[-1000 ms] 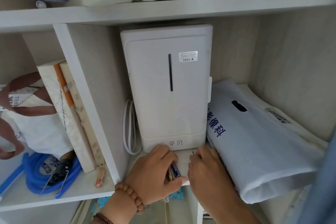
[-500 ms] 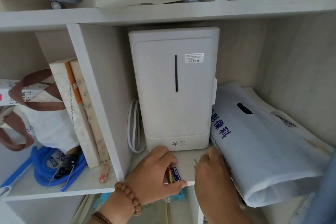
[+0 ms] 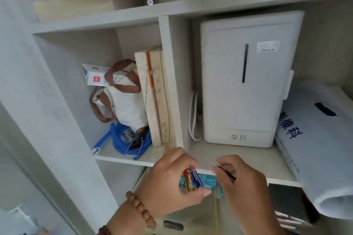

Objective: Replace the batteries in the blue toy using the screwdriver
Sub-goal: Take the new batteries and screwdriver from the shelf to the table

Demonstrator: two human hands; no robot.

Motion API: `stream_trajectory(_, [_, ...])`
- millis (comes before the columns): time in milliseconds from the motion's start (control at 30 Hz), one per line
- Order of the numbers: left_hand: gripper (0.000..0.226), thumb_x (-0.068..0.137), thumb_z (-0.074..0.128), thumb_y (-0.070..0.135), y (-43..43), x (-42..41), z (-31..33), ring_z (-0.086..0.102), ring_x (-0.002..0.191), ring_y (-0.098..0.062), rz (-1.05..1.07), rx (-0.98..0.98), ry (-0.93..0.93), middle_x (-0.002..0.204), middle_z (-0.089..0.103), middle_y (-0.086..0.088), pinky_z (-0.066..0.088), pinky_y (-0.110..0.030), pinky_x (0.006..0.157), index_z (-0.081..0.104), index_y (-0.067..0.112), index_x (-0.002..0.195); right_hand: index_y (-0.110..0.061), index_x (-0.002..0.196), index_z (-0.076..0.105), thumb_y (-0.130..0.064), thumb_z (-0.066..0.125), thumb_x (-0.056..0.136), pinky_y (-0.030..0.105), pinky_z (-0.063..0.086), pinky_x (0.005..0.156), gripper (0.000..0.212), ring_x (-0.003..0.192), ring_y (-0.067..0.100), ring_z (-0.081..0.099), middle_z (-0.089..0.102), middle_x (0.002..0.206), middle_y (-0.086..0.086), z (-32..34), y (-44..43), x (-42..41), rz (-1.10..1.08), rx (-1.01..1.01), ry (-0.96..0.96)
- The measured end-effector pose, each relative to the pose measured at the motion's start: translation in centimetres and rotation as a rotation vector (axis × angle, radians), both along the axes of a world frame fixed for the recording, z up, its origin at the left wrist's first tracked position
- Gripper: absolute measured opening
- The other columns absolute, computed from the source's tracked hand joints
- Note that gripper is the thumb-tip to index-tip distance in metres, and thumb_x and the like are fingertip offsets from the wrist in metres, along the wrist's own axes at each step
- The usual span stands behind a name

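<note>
My left hand (image 3: pixel 172 183) is closed around two batteries (image 3: pixel 192 179), one orange and one dark blue, held side by side just in front of the shelf edge. My right hand (image 3: pixel 242 183) pinches a thin screwdriver (image 3: pixel 216 165) whose metal tip points up and to the left over the shelf board. A light blue toy (image 3: pixel 209 181) shows only in part, below and behind both hands, under the shelf edge. The two hands are close together, a small gap between them.
A tall white appliance (image 3: pixel 246 82) stands in the right shelf compartment with a white cable (image 3: pixel 193 118) beside it. A white bag with blue print (image 3: pixel 315 139) lies at the right. The left compartment holds books (image 3: pixel 152 97), a cloth bag (image 3: pixel 124 99) and a blue hose (image 3: pixel 120 139).
Both hands have pulled back off the shelf board toward me and slightly down. The view has swung left, so more of the left compartment shows. The screwdriver tip is now plainly visible.
</note>
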State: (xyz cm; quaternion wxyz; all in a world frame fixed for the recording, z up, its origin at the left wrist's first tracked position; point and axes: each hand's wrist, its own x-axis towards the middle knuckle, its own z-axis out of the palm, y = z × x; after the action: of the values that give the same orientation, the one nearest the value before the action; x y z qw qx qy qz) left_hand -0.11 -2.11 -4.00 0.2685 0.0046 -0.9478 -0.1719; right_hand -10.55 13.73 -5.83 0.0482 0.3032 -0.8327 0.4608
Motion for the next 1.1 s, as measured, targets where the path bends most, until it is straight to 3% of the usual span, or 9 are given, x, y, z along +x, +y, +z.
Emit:
stream_trajectory(100, [0.05, 0.071, 0.076, 0.063, -2.1, 5.0, 0.3, 0.056, 0.084, 0.0, 0.094, -0.008, 0.002, 0.095, 0.053, 0.012, 0.049, -0.01, 0.074, 0.066, 0.022, 0.098, -0.028, 0.081, 0.073, -0.016, 0.084, 0.079, 0.025, 0.056, 0.063, 0.016, 0.066, 0.004, 0.068, 0.073, 0.072, -0.013, 0.2, -2.5, 3.1, 0.098, -0.001, 0.067])
stream_trajectory(233, [0.048, 0.07, 0.074, 0.064, -5.6, 13.0, 1.0, 0.056, 0.081, -0.001, 0.243, -0.011, 0.04, 0.094, 0.05, 0.015, 0.051, -0.016, 0.075, 0.064, 0.026, 0.097, -0.032, 0.075, 0.066, -0.031, 0.081, 0.08, 0.023, 0.052, 0.059, 0.016, 0.056, 0.006, 0.066, 0.068, 0.057, -0.02, 1.0, -7.0, 8.3, 0.219, 0.038, 0.145])
stream_trajectory(433, [0.043, 0.07, 0.08, 0.056, -11.1, 28.3, 1.8, 0.054, 0.078, -0.001, 0.439, -0.024, 0.071, 0.089, 0.052, 0.011, 0.048, -0.015, 0.073, 0.065, 0.022, 0.093, -0.042, 0.084, 0.054, -0.046, 0.077, 0.079, 0.033, 0.059, 0.065, 0.024, 0.067, 0.016, 0.073, 0.075, 0.066, -0.007, 1.6, -15.6, 20.6, 0.391, 0.098, 0.16])
stream_trajectory(567, [0.044, 0.071, 0.078, 0.058, -15.0, 40.8, 1.7, 0.052, 0.079, 0.0, 0.583, -0.04, 0.065, 0.09, 0.05, 0.013, 0.047, -0.016, 0.074, 0.063, 0.024, 0.092, -0.036, 0.093, 0.067, -0.047, 0.075, 0.082, 0.032, 0.059, 0.067, 0.018, 0.067, 0.013, 0.073, 0.076, 0.071, -0.017, 1.8, -21.6, 31.9, 0.555, 0.087, 0.157])
stream_trajectory(700, [0.046, 0.072, 0.073, 0.063, -18.4, 52.4, 1.7, 0.046, 0.078, 0.002, 0.73, -0.056, 0.018, 0.09, 0.048, 0.011, 0.036, -0.006, 0.074, 0.063, 0.023, 0.093, -0.034, 0.093, 0.067, -0.058, 0.065, 0.08, 0.033, 0.058, 0.061, 0.028, 0.064, 0.016, 0.072, 0.076, 0.069, -0.01, 1.5, -27.5, 42.4, 0.688, 0.044, 0.223])
stream_trajectory(900, [0.042, 0.075, 0.069, 0.065, -23.3, 65.4, 2.1, 0.048, 0.078, 0.003, 0.905, -0.026, -0.023, 0.092, 0.047, 0.016, 0.035, -0.005, 0.072, 0.059, 0.029, 0.095, -0.028, 0.083, 0.068, -0.045, 0.076, 0.082, 0.033, 0.055, 0.054, 0.018, 0.06, 0.017, 0.069, 0.074, 0.064, -0.009, 2.3, -35.3, 54.5, 0.802, 0.035, 0.263])
stream_trajectory(1100, [0.043, 0.074, 0.069, 0.063, -30.1, 74.0, 1.4, 0.05, 0.079, 0.005, 1.041, 0.024, -0.038, 0.092, 0.047, 0.018, 0.034, -0.001, 0.072, 0.061, 0.029, 0.099, -0.027, 0.081, 0.069, -0.045, 0.072, 0.085, 0.033, 0.055, 0.052, 0.019, 0.054, 0.013, 0.066, 0.072, 0.06, -0.009, 1.3, -44.5, 62.4, 0.899, 0.023, 0.288])
